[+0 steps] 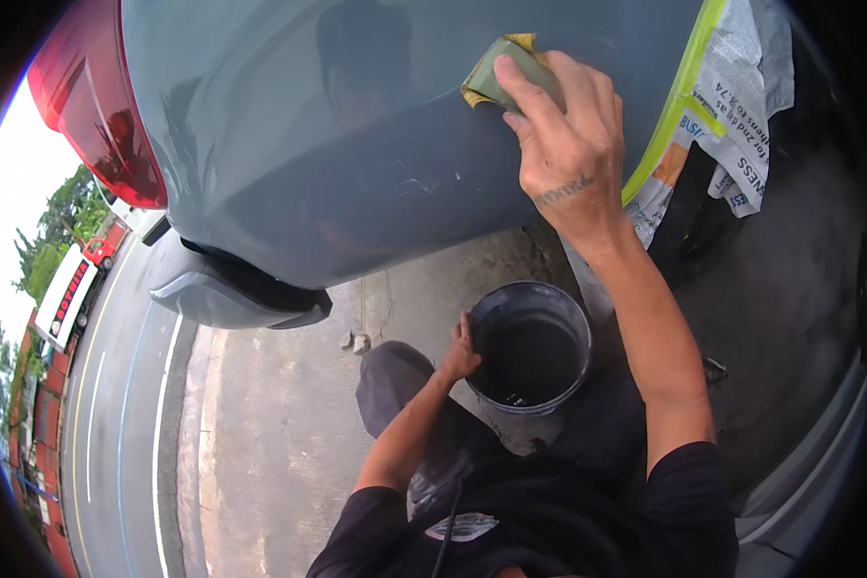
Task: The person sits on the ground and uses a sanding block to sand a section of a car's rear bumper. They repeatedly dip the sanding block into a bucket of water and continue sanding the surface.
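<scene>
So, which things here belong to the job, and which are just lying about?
In use for the job:
green block with a yellowish sheet, held by the right hand against the grey car panel
dark bucket, its rim gripped by the left hand
newspaper and yellow-green tape along the panel's edge

Just about:
small stones on the concrete
truck by the road

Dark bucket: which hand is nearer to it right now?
Left. The left hand is on the left rim of the dark bucket; the right hand is well above it, holding a green block at the grey car panel.
</scene>
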{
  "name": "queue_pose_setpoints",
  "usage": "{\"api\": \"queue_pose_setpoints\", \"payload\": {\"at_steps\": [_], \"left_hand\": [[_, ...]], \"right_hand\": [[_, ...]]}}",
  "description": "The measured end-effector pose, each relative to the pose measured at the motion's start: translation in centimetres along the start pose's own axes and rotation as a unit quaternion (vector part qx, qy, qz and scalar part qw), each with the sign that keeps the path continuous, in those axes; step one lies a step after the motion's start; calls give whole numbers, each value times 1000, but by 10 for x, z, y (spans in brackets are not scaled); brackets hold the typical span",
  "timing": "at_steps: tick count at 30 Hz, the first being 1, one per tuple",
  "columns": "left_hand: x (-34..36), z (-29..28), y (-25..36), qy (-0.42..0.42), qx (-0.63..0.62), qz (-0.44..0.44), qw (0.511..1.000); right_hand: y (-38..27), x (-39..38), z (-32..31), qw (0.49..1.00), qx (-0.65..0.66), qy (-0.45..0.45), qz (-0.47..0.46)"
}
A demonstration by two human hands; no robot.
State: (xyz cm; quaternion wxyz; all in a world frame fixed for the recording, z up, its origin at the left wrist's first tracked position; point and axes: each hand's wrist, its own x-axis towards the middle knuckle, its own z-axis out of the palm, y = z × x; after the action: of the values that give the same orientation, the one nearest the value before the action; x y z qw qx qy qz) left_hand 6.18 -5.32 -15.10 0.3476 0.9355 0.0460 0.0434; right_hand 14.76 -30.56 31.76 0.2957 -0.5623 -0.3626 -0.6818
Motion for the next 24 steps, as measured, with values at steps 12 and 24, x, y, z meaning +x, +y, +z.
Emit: {"api": "queue_pose_setpoints", "payload": {"at_steps": [12,24], "left_hand": [[6,16,12,-12,-18,-10,1000],[4,20,-1,-2,-30,31,999]], "right_hand": [[-36,6,1,999,-25,-27,25],[-81,11,35,999,36,1,-33]]}}
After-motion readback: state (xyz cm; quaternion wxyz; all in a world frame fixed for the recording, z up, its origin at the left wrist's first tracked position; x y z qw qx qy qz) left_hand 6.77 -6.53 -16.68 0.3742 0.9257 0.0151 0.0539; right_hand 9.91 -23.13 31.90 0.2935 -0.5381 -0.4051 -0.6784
